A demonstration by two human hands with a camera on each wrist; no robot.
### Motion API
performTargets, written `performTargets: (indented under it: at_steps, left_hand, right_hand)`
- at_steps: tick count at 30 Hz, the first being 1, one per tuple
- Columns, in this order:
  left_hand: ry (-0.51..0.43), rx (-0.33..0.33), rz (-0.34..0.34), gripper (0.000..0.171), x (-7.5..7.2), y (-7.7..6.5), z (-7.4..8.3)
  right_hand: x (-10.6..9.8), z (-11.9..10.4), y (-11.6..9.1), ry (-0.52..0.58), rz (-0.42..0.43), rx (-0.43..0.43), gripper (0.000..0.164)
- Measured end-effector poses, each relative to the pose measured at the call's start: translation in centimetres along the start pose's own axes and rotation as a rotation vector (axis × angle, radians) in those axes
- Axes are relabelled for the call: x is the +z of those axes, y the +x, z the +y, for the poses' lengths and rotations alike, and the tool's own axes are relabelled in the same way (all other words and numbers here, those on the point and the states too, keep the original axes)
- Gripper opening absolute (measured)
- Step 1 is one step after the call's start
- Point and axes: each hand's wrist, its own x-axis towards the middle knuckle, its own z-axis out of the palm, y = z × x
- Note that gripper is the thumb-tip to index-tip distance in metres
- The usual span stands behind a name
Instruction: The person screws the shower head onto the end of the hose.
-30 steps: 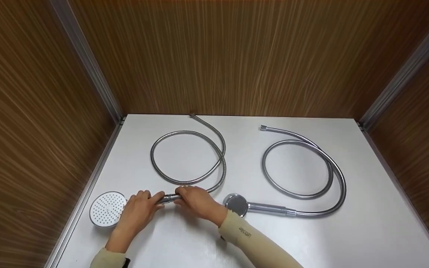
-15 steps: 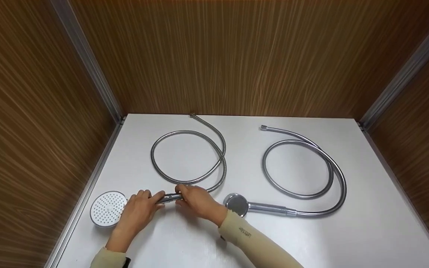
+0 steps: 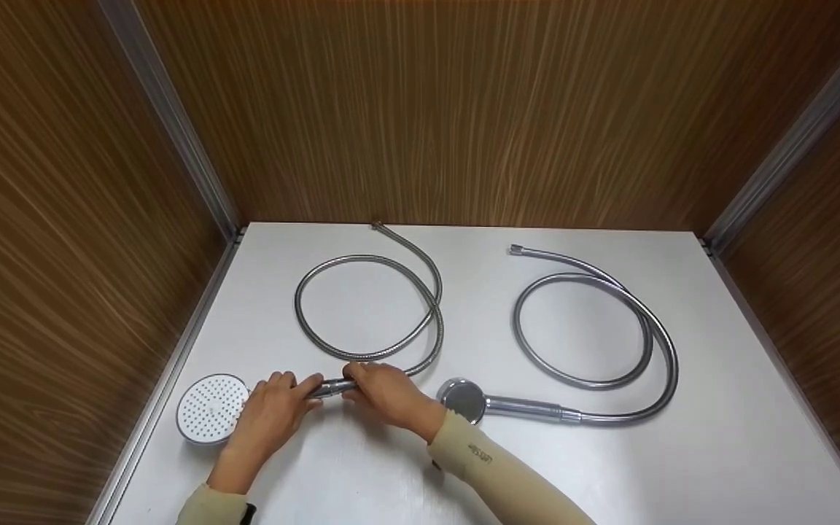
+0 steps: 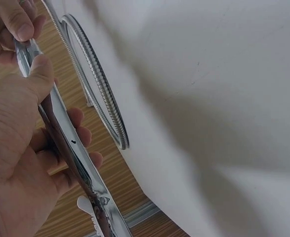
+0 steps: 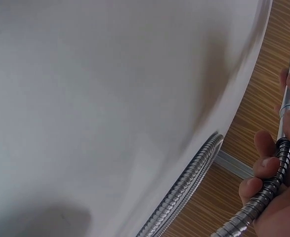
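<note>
In the head view, a round white-faced shower head (image 3: 208, 410) lies at the left. My left hand (image 3: 270, 412) grips its chrome handle (image 4: 61, 116), fingers and thumb curled round it in the left wrist view. My right hand (image 3: 391, 394) holds the end of a ribbed metal shower hose (image 5: 238, 219), thumb at the chrome collar (image 5: 288, 111) where hose and handle meet. Whether the joint is tight cannot be told. The rest of this hose lies looped behind my hands, its free end near the table's back edge.
Right of my hands lies a second, smaller shower head (image 3: 464, 402) with a chrome handle. A second looped hose (image 3: 675, 364) runs from it to a free end fitting (image 3: 515, 250). Wood-patterned panels (image 3: 420, 109) enclose the white table (image 3: 726, 408) at the back and sides.
Both hands keep nearly the same places. The look of the metal joint between them varies slightly from frame to frame; the hoses and the second shower head lie still.
</note>
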Motion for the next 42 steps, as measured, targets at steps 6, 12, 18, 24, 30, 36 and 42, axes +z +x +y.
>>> performTargets:
  at_steps: [6, 12, 18, 24, 30, 36, 42]
  left_hand:
    - [-0.008, -0.028, -0.036, 0.034, 0.0, 0.0, 0.0]
    - [-0.021, -0.024, -0.034, 0.033, 0.0, 0.1, 0.0]
    - [-0.033, -0.02, -0.03, 0.033, 0.1, 0.2, 0.0]
    - [-0.024, -0.037, -0.04, 0.034, 0.2, 0.1, 0.1]
    - [-0.015, -0.01, -0.015, 0.034, 0.7, 0.0, 0.2]
    - [-0.001, 0.0, -0.006, 0.032, 1.5, -0.3, 0.2]
    - [-0.028, -0.003, -0.011, 0.031, 2.3, -0.5, 0.4]
  right_hand:
    - [-0.1, 0.0, 0.0, -0.032, 0.006, -0.01, 0.025]
    - [-0.1, 0.0, 0.0, -0.03, 0.0, -0.012, 0.024]
    - [-0.1, 0.2, 0.1, -0.027, 0.001, -0.019, 0.024]
    - [-0.1, 0.2, 0.1, -0.03, -0.017, -0.029, 0.024]
    - [-0.1, 0.3, -0.1, -0.086, 0.001, -0.065, 0.022]
    - [0.2, 0.3, -0.3, -0.146, -0.01, -0.079, 0.024]
    - [0.5, 0.4, -0.5, -0.169, -0.052, -0.061, 0.021]
